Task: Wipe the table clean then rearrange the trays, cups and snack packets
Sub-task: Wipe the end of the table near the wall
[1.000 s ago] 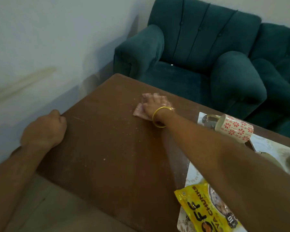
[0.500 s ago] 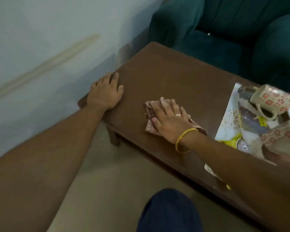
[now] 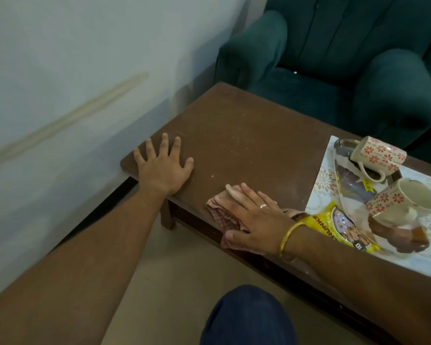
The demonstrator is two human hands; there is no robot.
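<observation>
A brown wooden table (image 3: 246, 135) carries pale crumbs on its top. My right hand (image 3: 256, 217) lies flat with straight fingers on a pink checked cloth (image 3: 222, 215) at the table's near edge. My left hand (image 3: 163, 168) rests flat, fingers spread, on the table's near left corner. To the right, a white patterned tray (image 3: 321, 180) holds two tipped cups with red flowers, one at the back (image 3: 378, 153) and one nearer (image 3: 403, 202). A yellow snack packet (image 3: 334, 230) and a clear packet (image 3: 353, 185) lie there too.
Dark green armchairs (image 3: 334, 70) stand right behind the table. A pale wall (image 3: 72, 83) runs along the left. A brown spill and a dark item (image 3: 398, 235) lie on the tray's near side. My knee in blue cloth (image 3: 249, 317) is below, over beige floor.
My right hand has dragged the cloth from the table's far side to its near edge. My left hand, a fist one second ago, now lies flat at the corner.
</observation>
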